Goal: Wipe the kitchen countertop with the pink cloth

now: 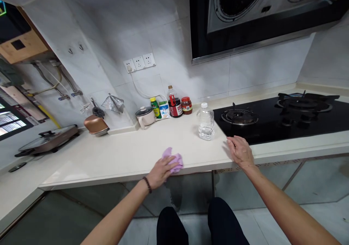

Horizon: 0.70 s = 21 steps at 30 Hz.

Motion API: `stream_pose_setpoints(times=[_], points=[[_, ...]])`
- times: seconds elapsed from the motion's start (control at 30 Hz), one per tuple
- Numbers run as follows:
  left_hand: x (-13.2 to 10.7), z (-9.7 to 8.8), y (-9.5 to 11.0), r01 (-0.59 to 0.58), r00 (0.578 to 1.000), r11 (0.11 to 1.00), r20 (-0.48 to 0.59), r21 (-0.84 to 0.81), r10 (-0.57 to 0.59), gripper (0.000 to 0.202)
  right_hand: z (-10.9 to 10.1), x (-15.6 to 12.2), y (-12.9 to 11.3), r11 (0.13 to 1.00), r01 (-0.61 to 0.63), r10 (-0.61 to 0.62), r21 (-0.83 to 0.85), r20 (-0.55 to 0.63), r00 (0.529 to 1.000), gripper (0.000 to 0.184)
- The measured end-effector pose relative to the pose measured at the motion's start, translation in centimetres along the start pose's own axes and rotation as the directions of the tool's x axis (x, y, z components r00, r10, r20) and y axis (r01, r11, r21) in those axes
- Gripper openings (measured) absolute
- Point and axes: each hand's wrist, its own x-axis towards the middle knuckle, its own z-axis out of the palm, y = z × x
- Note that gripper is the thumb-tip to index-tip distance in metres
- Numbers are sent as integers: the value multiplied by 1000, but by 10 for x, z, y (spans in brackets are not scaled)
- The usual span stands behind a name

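My left hand grips a crumpled pink cloth at the front edge of the pale countertop. A dark bead bracelet sits on that wrist. My right hand lies flat on the counter, fingers spread, holding nothing, just left of the black gas hob. A clear plastic bottle with a white cap stands upright a little beyond and left of my right hand.
Against the tiled wall stand a small white pot, a dark sauce bottle, a red-lidded jar and small packets. A copper bowl and a lidded electric pan sit at the left. A range hood hangs above the hob.
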Motion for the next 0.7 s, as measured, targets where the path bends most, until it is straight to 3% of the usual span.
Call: stream_pose_setpoints(times=[0.13, 0.23, 0.3, 0.37, 0.43, 0.5, 0.6, 0.7], points=[[86, 22, 84, -119, 993, 992, 4, 34, 119, 53, -1, 0, 2, 1000, 3, -3, -3, 1, 1000, 46], [144, 36, 135, -199, 980, 978, 15, 62, 198, 53, -2, 1, 6, 1000, 13, -13, -24, 12, 1000, 48], [171, 43, 158, -216, 976, 973, 24, 76, 215, 53, -2, 2, 12, 999, 29, -28, -44, 27, 999, 51], [185, 47, 167, -221, 975, 971, 25, 89, 220, 54, -1, 2, 18, 997, 37, -34, -64, 41, 999, 53], [183, 47, 160, -216, 976, 971, 22, 100, 215, 54, 0, 2, 25, 996, 23, -18, -81, 54, 998, 55], [164, 41, 141, -197, 980, 975, 13, 107, 196, 54, 2, 2, 30, 996, -1, 8, -89, 71, 997, 57], [111, 27, 96, -91, 995, 990, -36, 105, 96, 52, 3, 2, 33, 996, -34, 43, -87, 99, 994, 60], [37, 11, 38, 78, 992, 993, -107, 90, -68, 51, 3, 2, 33, 995, -64, 72, -72, 115, 991, 60]])
